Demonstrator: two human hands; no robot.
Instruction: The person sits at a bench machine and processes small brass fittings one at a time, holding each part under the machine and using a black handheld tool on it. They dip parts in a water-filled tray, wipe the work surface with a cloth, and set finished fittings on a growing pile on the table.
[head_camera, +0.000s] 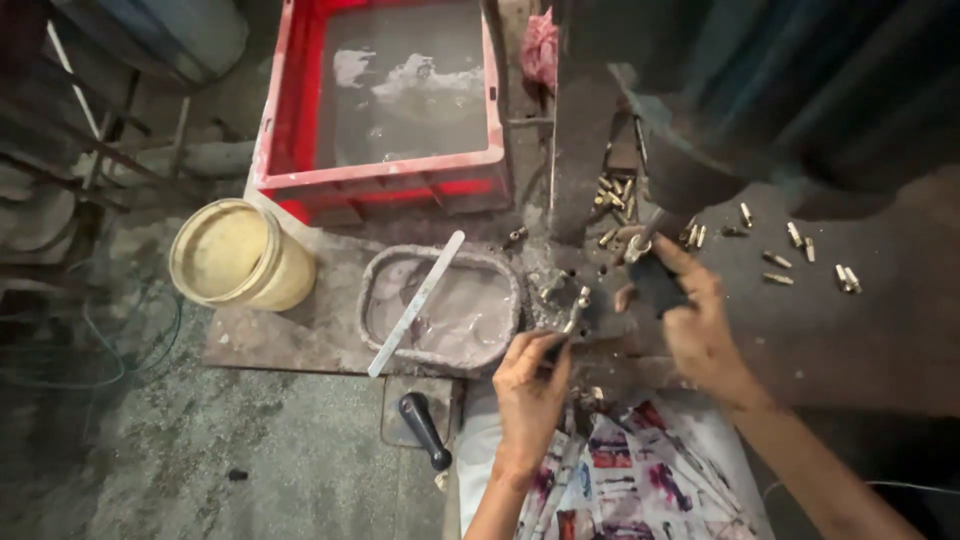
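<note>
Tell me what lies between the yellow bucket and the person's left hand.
In the head view, a grey oval tray of murky liquid with a flat metal strip across it lies between yellow bucket and left hand.

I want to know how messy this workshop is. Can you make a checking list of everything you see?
Surface: dark, grimy bench.
Job's things: small brass pieces scattered on the bench; one metal piece at the machine.
Clutter: grey tray of cloudy liquid with a flat metal strip; yellow bucket; red crate; black lever handle.
Grippers: left hand pinches the metal piece; right hand grips a dark handle.
Cables: thin wire on the floor, left.
Surroundings: dusty concrete floor.
</note>
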